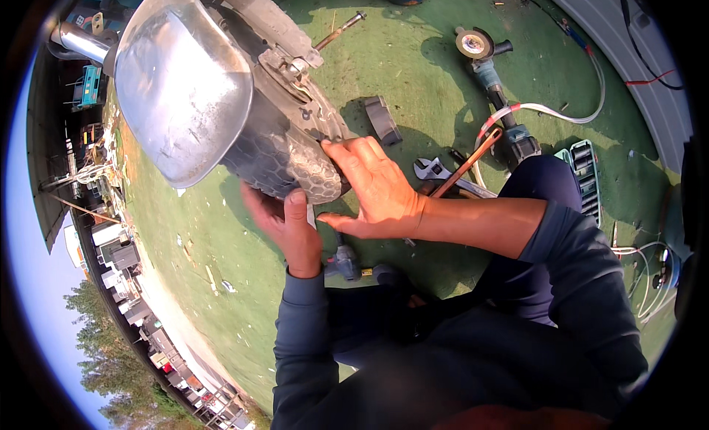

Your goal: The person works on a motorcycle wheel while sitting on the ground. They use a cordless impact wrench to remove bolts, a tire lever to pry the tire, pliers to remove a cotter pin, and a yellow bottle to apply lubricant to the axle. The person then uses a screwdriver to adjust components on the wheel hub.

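Note:
A dark tyre [284,164] with honeycomb tread sits partly beneath a shiny, dented metal mudguard [185,90]. My left hand [288,227] is at the tyre's lower edge, its thumb raised against the tread and its fingers spread and blurred alongside. My right hand [380,190] grips the near end of the tyre, fingertips on its side wall and thumb held apart below. Dirty metal parts [295,68] adjoin the tyre's far side. A grey power tool [345,261] lies on the green floor beneath my hands, partly hidden by them.
To the right lie an angle grinder [491,83], an adjustable wrench [436,170], a copper-coloured bar tool [469,162] and a green socket case [587,179]. A dark curved piece [382,120] rests near the tyre. A pale cable [569,118] loops across the floor.

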Action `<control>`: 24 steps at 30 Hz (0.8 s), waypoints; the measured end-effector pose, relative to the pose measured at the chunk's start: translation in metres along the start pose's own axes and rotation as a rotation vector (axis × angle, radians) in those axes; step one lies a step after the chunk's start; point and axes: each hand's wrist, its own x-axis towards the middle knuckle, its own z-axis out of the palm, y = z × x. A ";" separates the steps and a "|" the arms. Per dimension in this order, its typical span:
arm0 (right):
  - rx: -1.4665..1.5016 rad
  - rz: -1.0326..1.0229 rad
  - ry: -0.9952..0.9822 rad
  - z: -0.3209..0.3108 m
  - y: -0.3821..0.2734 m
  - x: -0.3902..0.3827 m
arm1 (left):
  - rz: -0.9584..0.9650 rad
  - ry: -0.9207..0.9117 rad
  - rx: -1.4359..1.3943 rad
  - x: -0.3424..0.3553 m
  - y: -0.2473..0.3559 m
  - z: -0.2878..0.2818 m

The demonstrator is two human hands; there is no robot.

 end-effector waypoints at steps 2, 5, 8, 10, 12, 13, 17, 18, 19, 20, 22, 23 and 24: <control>0.029 -0.079 -0.102 0.003 -0.004 -0.002 | -0.072 0.093 0.042 -0.001 0.006 -0.007; 0.003 -0.160 -0.269 0.008 -0.004 -0.003 | -0.042 0.218 0.186 0.006 0.010 -0.016; -0.041 -0.218 -0.365 0.013 -0.001 -0.006 | 0.022 0.287 0.302 0.014 0.008 -0.029; -0.077 -0.160 -0.456 0.017 0.010 -0.017 | 0.076 0.328 0.407 0.018 0.002 -0.036; -0.113 -0.112 -0.542 0.017 0.020 -0.024 | 0.018 0.317 0.347 0.025 -0.006 -0.053; -0.160 -0.063 -0.637 0.016 0.027 -0.028 | -0.008 0.310 0.312 0.029 -0.009 -0.062; -0.311 0.061 -0.842 0.015 0.041 -0.042 | -0.050 0.380 0.271 0.044 -0.020 -0.088; -0.336 0.078 -0.879 0.012 0.045 -0.044 | -0.029 0.398 0.272 0.048 -0.027 -0.090; -0.360 0.097 -0.913 0.009 0.047 -0.046 | -0.040 0.409 0.245 0.052 -0.030 -0.093; -0.373 0.124 -0.943 0.006 0.049 -0.048 | -0.050 0.419 0.219 0.056 -0.030 -0.096; -0.399 0.185 -1.000 -0.001 0.051 -0.053 | -0.028 0.439 0.221 0.062 -0.040 -0.103; -0.423 0.206 -1.027 -0.007 0.051 -0.054 | -0.025 0.448 0.225 0.063 -0.042 -0.103; -0.443 0.230 -1.051 -0.013 0.051 -0.056 | -0.023 0.454 0.233 0.064 -0.039 -0.101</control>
